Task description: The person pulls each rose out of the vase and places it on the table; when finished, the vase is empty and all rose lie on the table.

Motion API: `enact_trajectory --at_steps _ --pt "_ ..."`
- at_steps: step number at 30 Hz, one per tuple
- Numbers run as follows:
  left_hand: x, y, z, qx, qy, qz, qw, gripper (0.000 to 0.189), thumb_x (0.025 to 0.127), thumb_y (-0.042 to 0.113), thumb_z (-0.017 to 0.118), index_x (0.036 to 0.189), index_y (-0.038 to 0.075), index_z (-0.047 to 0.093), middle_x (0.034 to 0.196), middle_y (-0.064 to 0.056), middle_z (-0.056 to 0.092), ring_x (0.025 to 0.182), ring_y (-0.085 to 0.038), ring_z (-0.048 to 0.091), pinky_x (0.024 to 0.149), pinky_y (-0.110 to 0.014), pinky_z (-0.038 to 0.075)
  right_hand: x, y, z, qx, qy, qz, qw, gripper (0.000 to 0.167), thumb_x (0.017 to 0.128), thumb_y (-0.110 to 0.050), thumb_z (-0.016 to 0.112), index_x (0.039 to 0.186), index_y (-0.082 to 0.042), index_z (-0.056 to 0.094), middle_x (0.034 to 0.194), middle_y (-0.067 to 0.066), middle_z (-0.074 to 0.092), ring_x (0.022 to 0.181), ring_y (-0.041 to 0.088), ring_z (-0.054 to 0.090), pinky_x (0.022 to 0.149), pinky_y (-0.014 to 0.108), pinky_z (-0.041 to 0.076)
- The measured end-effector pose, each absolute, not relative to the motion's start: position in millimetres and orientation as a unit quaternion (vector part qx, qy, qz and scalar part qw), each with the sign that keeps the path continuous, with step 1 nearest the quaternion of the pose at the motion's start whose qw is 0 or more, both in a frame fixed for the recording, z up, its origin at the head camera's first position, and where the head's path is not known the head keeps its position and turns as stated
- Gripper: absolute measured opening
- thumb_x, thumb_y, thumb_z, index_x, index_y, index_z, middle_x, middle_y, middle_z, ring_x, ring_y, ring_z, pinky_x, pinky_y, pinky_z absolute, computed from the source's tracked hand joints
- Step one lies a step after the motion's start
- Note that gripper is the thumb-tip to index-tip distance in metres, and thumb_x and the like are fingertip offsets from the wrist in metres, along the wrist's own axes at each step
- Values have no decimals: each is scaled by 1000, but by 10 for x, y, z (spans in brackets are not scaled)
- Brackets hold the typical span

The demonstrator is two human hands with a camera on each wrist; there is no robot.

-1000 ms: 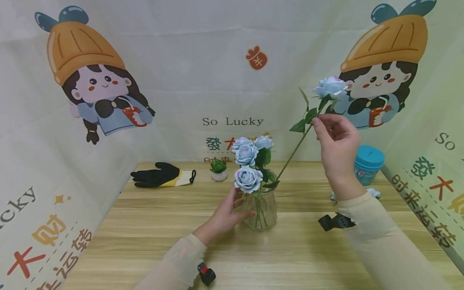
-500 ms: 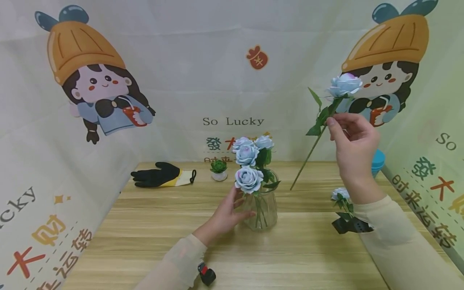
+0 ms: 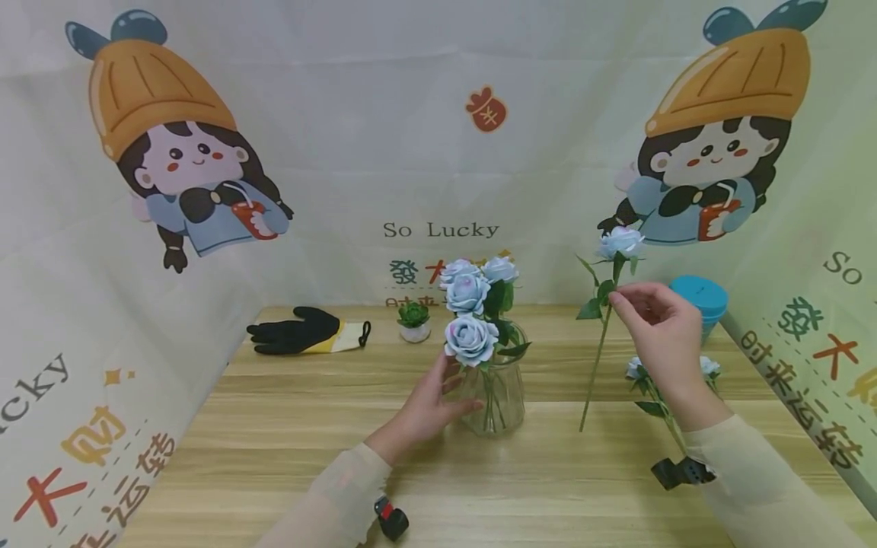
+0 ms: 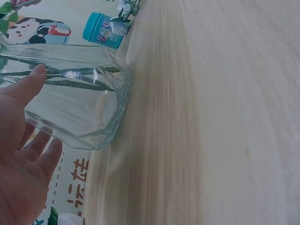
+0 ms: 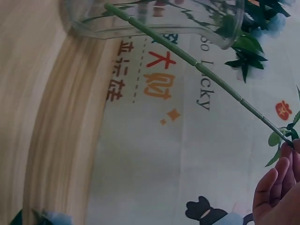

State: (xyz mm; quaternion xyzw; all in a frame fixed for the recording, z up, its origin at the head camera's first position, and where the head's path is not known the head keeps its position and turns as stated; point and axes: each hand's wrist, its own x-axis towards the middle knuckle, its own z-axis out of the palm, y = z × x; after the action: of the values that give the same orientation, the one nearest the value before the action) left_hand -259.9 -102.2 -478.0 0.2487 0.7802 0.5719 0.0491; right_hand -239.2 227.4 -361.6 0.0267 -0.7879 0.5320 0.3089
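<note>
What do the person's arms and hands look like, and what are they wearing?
The left hand and right hand are bare, without gloves. The left sleeve and right sleeve are long and cream-coloured. Each wrist has a small black gadget: the left gadget shows a red patch; the right gadget shows none.

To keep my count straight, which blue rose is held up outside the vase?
The rose whose stem the right hand pinches, right of the glass vase. The bunched roses stand in it; the loose roses are on the table.
</note>
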Motion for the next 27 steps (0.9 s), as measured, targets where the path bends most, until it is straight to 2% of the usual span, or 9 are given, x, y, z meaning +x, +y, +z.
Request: enact_trajectory --at_steps 4,8,14,17,22,27 --pt "-2599 -1022 -4783 247 782 571 48 103 88 10 82 166 23 16 166 -9 35 150 -33 41 124 -47 40 -2388 2380 -3804 35 -820 499 279 24 96 -24 75 109 -3 76 86 -27 66 80 -5 63 68 6 51" --pt "-2602 -1023 -4783 245 783 569 46 105 88 10 82 166 24 15 167 -10 34 150 -34 40 124 -48 40 -2367 2488 -3969 36 -849 465 247 24 97 -26 75 108 -5 76 85 -24 67 78 -8 61 68 6 52" --pt "-2593 -1024 -4785 243 783 571 49 103 88 11 82 166 22 15 166 -13 35 150 -36 40 124 -49 39 -2328 2632 -4176 21 -887 418 193 24 98 -28 73 106 -6 76 89 4 78 74 -7 60 61 13 52" --pt "-2592 -1024 -4786 243 782 572 50 103 88 11 82 166 22 15 166 -13 35 150 -36 40 124 -49 39 -2340 2688 -4264 30 -900 401 169 22 98 -26 73 105 -6 76 91 11 79 73 -6 59 58 18 52" --pt "-2591 -1028 -4790 248 783 569 46 101 89 13 81 165 21 16 166 -13 35 149 -36 40 124 -49 39 -2387 2760 -4402 53 -911 380 152 16 96 -18 75 101 -3 76 92 13 77 71 -4 61 57 19 54" --pt "-2585 -1027 -4784 249 786 564 45 100 89 13 81 165 22 17 166 -12 36 149 -35 41 123 -48 40 -2432 2785 -4521 62 -924 356 124 13 93 -15 77 96 -3 76 87 10 77 73 8 67 58 21 53"
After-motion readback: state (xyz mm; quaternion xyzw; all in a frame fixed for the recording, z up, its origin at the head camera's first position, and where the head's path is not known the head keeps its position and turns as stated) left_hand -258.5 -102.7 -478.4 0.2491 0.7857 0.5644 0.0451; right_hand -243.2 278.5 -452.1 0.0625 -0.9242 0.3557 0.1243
